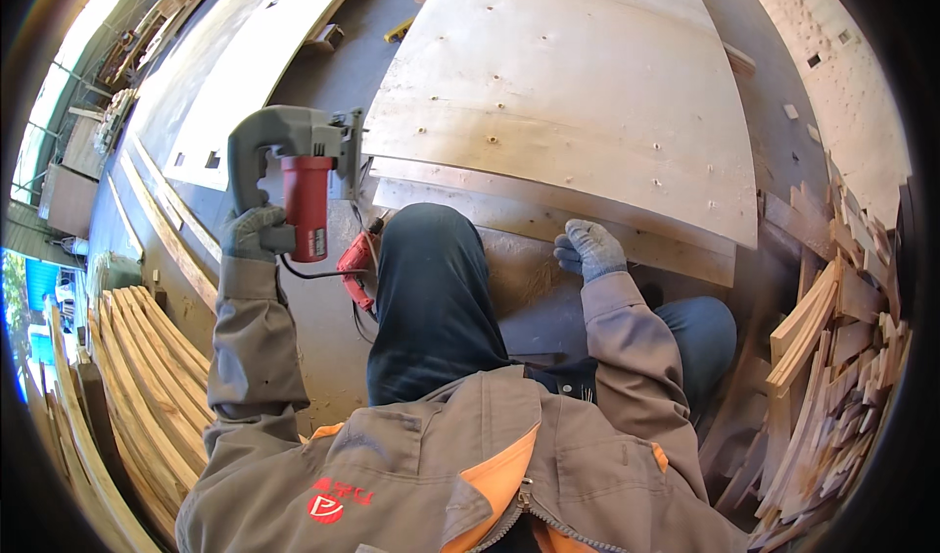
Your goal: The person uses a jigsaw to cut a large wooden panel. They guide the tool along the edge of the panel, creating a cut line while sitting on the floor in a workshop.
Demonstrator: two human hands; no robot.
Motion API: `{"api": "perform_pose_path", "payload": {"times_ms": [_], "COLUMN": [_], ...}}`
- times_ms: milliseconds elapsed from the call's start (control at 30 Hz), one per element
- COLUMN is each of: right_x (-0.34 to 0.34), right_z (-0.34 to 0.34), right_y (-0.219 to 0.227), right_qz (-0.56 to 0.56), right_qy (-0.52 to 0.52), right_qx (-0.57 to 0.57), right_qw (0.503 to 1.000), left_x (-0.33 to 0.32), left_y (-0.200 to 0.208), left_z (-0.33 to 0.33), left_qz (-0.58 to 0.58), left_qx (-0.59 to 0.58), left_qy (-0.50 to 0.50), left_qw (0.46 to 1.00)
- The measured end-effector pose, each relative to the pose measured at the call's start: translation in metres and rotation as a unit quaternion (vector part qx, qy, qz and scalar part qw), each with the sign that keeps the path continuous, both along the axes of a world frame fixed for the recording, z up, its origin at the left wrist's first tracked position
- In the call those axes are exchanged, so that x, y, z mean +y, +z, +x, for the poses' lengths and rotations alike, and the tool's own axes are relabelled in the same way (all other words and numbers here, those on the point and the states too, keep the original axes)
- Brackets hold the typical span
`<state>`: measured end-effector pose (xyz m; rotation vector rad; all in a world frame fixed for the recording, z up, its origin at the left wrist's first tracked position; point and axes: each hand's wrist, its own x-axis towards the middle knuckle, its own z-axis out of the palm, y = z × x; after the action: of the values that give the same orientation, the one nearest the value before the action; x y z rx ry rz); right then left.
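Note:
In my left hand (pixel 257 233), which wears a grey work glove, is a red and grey jigsaw (pixel 307 200). The hand grips its lower end, at the base of the looped handle, and the saw is raised off the floor with its metal base plate facing right. A dark cord runs from its lower end. My right hand (pixel 593 249), also gloved, is near the front edge of the large plywood sheet (pixel 558 83). Its fingers are curled in and nothing shows in them. Small holes dot the sheet, and further boards (pixel 627 235) lie beneath its near edge.
A second red corded power tool (pixel 358 267) lies on the floor beside my bent knee (pixel 431 288). Long timber strips (pixel 162 386) are stacked at left. Piled wood offcuts (pixel 842 357) crowd the right. Other large panels lie at far left (pixel 264 48) and far right (pixel 842 93).

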<state>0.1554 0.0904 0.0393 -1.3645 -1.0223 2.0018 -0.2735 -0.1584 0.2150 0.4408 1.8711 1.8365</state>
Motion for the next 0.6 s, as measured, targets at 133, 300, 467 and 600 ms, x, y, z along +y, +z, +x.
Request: {"api": "perform_pose_path", "payload": {"times_ms": [133, 300, 467, 600], "right_x": [-0.001, 0.007, 0.006, 0.011], "right_z": [0.001, 0.005, -0.006, -0.008], "right_y": [0.002, -0.002, 0.006, 0.013], "right_qz": [0.011, 0.041, 0.083, 0.139], "right_qy": [0.023, 0.042, 0.001, 0.043], "right_qx": [0.004, 0.017, -0.003, -0.051], "right_qw": [1.000, 0.998, 0.997, 0.988], "left_x": [0.045, 0.085, 0.109, 0.112], "left_y": [-0.004, -0.016, -0.027, -0.033], "left_z": [0.017, 0.009, 0.007, 0.008], "left_qz": [-0.014, -0.040, -0.078, -0.099], "left_qx": [-0.021, -0.025, -0.002, 0.003], "left_qy": [-0.025, -0.062, -0.053, -0.035], "left_qw": [0.999, 0.997, 0.996, 0.995]}}
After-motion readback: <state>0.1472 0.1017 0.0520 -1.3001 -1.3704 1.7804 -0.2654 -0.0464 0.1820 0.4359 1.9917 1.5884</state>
